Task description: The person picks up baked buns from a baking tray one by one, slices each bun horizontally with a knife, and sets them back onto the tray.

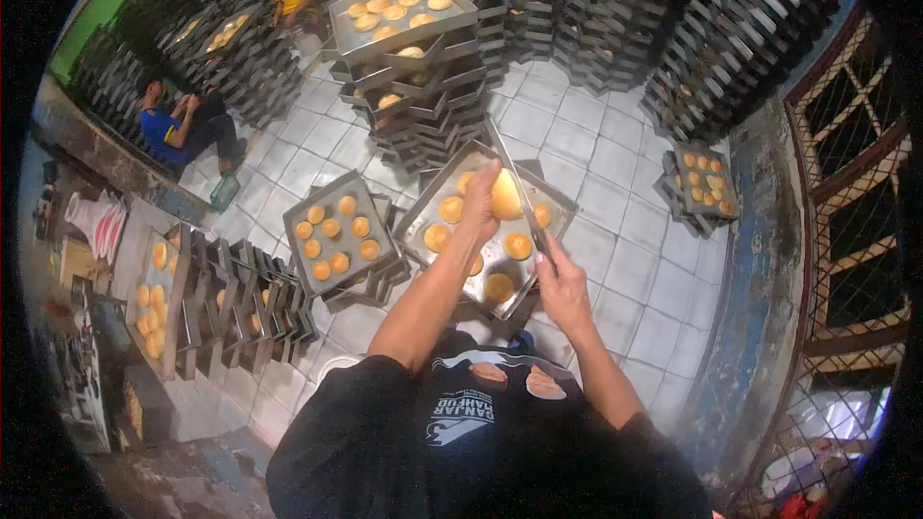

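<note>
Bun [506, 194], golden and rounded, gripped in the left hand [480, 200] just above the centre of the frame, held over a metal tray [420, 213] of more buns [517, 246]. Right hand [563, 290], a little lower and to the right, closed round the near end of a long knife [528, 211]. Blade slanting up and leftward along the bun's right side, tip pointing towards the tall stack of trays [402, 19] at the upper centre. Hard to tell from this angle: edge only lying against the crust, or already biting in.

Step in hand, judging by the grip and the blade: slitting this one bun, at or near the start of the stroke. Next move calls, most likely, for a light, even draw of the blade, with left fingers kept clear of the edge and no hard squeeze; probably soft enough to crush. No telling whether any cut is present in the buns lying in the tray.

Writing: white print on the black shirt [385, 432] at the bottom centre, readable as "MAHFUD" beside what looks like "BANJAR", first letter uncertain, plus a large "3" nearby. Finer lines next to these too small to read; pinkish printed shapes close to the hem, meaning unclear. No legible brand on the knife or the tray, nor on the blue shirt [160, 132] of the seated person at the upper left
</note>
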`<state>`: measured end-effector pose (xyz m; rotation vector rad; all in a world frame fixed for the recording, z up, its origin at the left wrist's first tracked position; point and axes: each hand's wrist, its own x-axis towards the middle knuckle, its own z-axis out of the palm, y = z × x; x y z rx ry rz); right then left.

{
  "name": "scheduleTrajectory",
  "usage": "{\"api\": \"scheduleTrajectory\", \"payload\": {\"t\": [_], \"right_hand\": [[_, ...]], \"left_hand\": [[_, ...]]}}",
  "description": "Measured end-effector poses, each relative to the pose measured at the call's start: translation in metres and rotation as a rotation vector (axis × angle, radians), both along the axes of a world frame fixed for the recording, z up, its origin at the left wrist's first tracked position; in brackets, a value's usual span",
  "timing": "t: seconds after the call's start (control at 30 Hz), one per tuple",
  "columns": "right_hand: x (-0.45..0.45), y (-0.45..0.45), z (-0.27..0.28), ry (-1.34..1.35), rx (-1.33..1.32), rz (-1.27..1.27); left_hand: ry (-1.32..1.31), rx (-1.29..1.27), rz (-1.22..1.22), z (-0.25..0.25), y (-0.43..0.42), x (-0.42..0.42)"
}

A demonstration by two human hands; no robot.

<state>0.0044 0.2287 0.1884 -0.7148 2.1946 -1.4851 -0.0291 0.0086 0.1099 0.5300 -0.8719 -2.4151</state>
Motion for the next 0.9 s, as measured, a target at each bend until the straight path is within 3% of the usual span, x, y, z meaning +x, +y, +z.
{"api": "scheduleTrajectory", "payload": {"t": [0.27, 0.33, 0.37, 0.5, 0.67, 0.8, 0.9], "right_hand": [[0.007, 0.021, 0.0, 0.1, -0.029, 0.1], [0.024, 0.038, 0.003, -0.056, -0.005, 0.076], [0.021, 0.038, -0.024, 0.087, -0.086, 0.075], [-0.01, 0.003, -0.016, 0.114, -0.016, 0.075], [-0.014, 0.022, 0.002, 0.04, 0.023, 0.165], [0.008, 0.058, -0.026, 0.014, 0.029, 0.153], [-0.001, 0.034, -0.047, -0.014, 0.018, 0.12]], "left_hand": [[0.037, 0.104, 0.081, 0.0, -0.025, 0.006], [0.087, 0.117, 0.089, 0.001, -0.028, 0.013], [0.005, 0.096, 0.071, 0.004, -0.018, 0.017], [0.01, 0.033, 0.081, -0.022, 0.021, 0.007], [0.013, 0.119, 0.073, -0.026, -0.015, 0.01], [0.04, 0.146, 0.103, -0.031, -0.026, 0.018], [-0.017, 0.123, 0.121, -0.045, 0.005, 0.011]]}}
